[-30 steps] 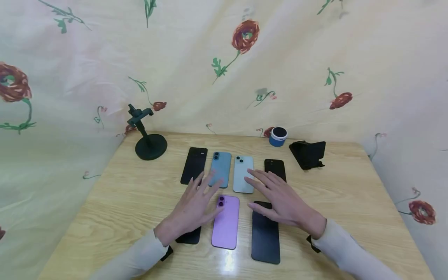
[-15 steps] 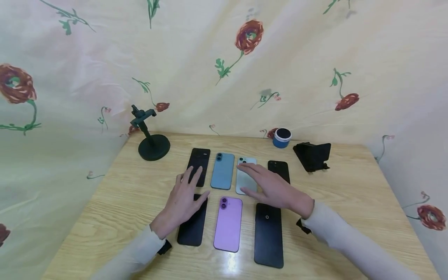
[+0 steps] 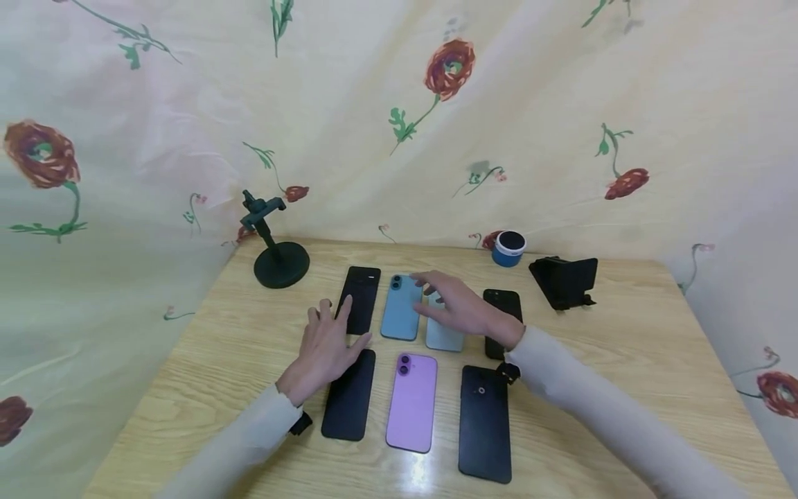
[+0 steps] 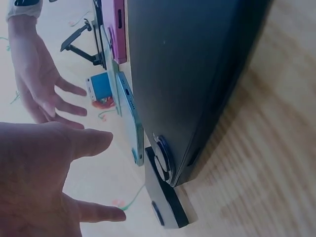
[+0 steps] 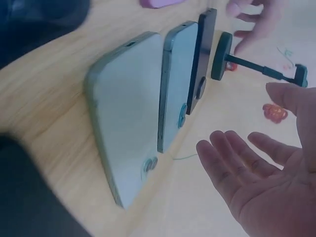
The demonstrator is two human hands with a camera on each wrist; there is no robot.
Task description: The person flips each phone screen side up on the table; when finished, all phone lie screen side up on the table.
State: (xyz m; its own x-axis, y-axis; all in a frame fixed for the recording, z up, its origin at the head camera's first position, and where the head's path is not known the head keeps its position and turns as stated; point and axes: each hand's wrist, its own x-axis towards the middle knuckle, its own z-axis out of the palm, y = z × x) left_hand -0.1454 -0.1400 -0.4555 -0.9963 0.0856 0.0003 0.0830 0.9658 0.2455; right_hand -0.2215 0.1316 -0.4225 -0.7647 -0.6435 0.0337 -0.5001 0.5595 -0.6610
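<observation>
The left hand has thumb and fingers spread above the table, the rear-left black phone reaching beyond its fingertips and the front-left black phone lying nearer the wrist, below its thumb. The right hand, fingers lightly bent and thumb apart, hovers over the pale blue phone, with the blue phone below its fingertips. Nearer than both hands' fingers lies the purple phone, while beyond the fingertips stand a round-based phone holder and a blue cylindrical speaker.
</observation>
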